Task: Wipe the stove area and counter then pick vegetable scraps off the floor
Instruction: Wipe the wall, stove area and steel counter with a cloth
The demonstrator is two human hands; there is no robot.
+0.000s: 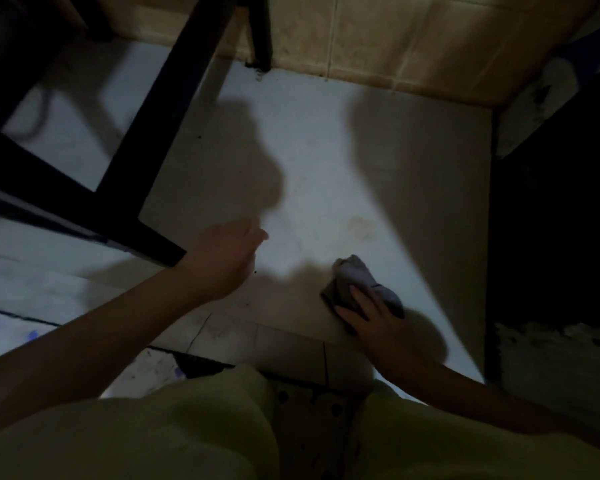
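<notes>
two hands are seen over a pale floor [326,161] in dim light. the right hand [373,318] is lowered at the bottom right, and its fingers [355,292] and thumb are curled round a crumpled grey cloth [359,273]. the cloth is held bunched right at the floor surface, though actual contact cannot be confirmed, and part of it sticks out beyond the fingertips toward the wall. the left hand [222,256] is stretched forward low over the floor, well apart from the cloth. the back of the hand is turned up and the fingers are bent downward, mostly out of sight, so whether anything is pinched there cannot be told. a tiny dark speck [255,271] is seen on the floor just beside that hand, too small to be identified. a black frame [174,109] of some furniture is stood on the floor at the upper left, its foot near the left forearm. the floor is met at the top by a beige tiled wall [378,39]. a yellow-green garment [153,438] — worn over the person's knees — is spread across the bottom edge.
</notes>
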